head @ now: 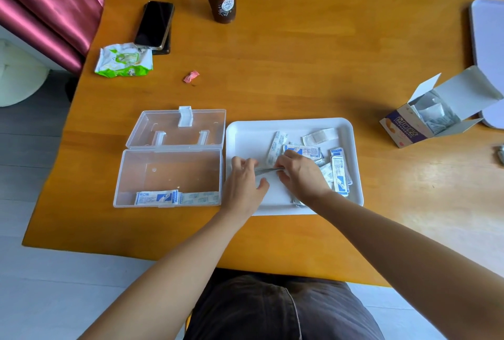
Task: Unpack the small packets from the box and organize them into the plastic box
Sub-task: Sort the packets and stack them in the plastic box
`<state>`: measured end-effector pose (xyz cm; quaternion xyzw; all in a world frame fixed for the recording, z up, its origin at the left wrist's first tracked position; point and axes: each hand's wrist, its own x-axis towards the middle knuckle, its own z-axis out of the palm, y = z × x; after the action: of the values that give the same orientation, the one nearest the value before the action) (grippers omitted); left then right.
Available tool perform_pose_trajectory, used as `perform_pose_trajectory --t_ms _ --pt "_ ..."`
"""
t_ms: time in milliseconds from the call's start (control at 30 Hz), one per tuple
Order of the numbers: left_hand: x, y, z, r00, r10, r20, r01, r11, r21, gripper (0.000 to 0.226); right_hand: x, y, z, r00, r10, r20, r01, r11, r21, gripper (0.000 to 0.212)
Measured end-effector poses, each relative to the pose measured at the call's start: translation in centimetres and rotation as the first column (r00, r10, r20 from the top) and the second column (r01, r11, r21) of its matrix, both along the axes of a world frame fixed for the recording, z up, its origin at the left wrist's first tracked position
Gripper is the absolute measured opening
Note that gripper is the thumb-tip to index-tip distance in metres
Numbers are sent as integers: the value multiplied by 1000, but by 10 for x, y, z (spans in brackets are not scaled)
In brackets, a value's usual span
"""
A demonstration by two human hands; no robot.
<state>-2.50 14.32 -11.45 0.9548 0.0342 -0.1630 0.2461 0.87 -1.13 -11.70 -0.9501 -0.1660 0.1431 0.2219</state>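
The left hand [245, 180] and right hand [300, 173] pinch a thin stack of blue-and-white paper packets [268, 170] over the white plastic tray [251, 135]; light, flimsy, likely slippery, best squeezed at both ends. The clear plastic box [169, 168] lies alongside.

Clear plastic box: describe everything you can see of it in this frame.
The clear plastic box is transparent and rectangular, its hinged lid lying open flat behind it, a white latch tab at the lid's far edge. It sits on the orange table, just left of the white tray. A row of packets lies inside along the near wall.
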Motion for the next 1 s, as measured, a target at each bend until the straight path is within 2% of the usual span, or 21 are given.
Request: perform_pose_trajectory --t_ms 100,200,400,533,633,767,867,1000 --pt "-1 0 -2 1000 -7 4 7 996 94 30 -2 0 -1 999 27 -33 -29 998 -54 17" --pt "-2 -3 -2 1000 20 7 -21 993 116 28 -6 -1 -3 998 16 -53 -20 996 -86 30" --pt "-3 -6 -4 1000 -25 9 24 997 72 24 -4 -1 -4 999 26 -46 -30 996 -89 20" --pt "3 -8 9 998 -34 47 31 997 64 21 4 0 7 999 -4 -35 5 1000 19 9" --pt "13 -8 30 995 -47 84 40 995 90 23 13 -2 22 1000 -3 -15 3 999 43 11" --pt "34 4 67 983 -176 54 167 976 142 20 28 1 48 1000 2 -28 -1 1000 23 18" --pt "43 24 90 974 -227 8 223 959 175 23 32 10 63 996 72 -54 -66 992 111 18" --pt "42 53 105 981 -177 -77 179 983 29 26 27 41 73 991 104 -82 -77 957 281 20"
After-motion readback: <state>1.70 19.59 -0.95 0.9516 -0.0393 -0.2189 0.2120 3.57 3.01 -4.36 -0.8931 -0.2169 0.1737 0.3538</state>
